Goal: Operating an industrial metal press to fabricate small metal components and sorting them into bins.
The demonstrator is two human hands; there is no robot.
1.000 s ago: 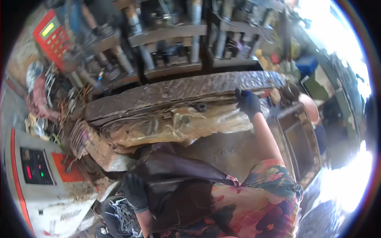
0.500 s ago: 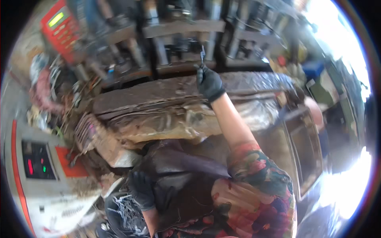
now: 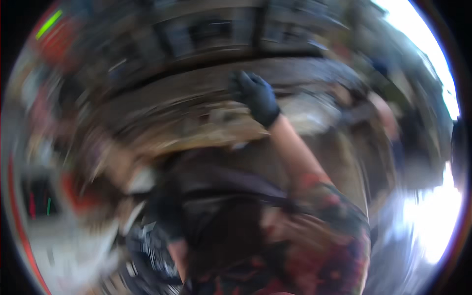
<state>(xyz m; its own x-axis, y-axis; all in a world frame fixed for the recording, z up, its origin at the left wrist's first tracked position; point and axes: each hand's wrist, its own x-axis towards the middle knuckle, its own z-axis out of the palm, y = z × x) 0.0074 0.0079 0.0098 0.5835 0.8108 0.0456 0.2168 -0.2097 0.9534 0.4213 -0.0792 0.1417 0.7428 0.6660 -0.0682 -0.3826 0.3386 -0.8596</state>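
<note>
My right hand (image 3: pixel 254 97), in a dark glove, hovers over the near side of the long brown covered ledge (image 3: pixel 196 81). Its fingers look curled, and I cannot make out anything between them. Low on the left, my left hand (image 3: pixel 167 211), also dark-gloved, is smeared by motion against the dark apron (image 3: pixel 226 226) on my lap. Close beside it stands a black bucket (image 3: pixel 135 241) with many thin silvery metal pieces (image 3: pixel 160 248) in it. Whether the left fingers touch the apron or hold a piece is hidden by blur.
Beyond the ledge stands a machine (image 3: pixel 211 34) with upright posts. A red control box (image 3: pixel 54 42) with a lit green display is at the far left. A pale cabinet (image 3: pixel 73 250) with red and green lights stands at the near left. Bright light comes from the right.
My right hand has drawn back from the machine toward me, and the shiny metal piece at its fingertips no longer shows. My whole view has shifted and blurred. The left hand stays near the bucket.
</note>
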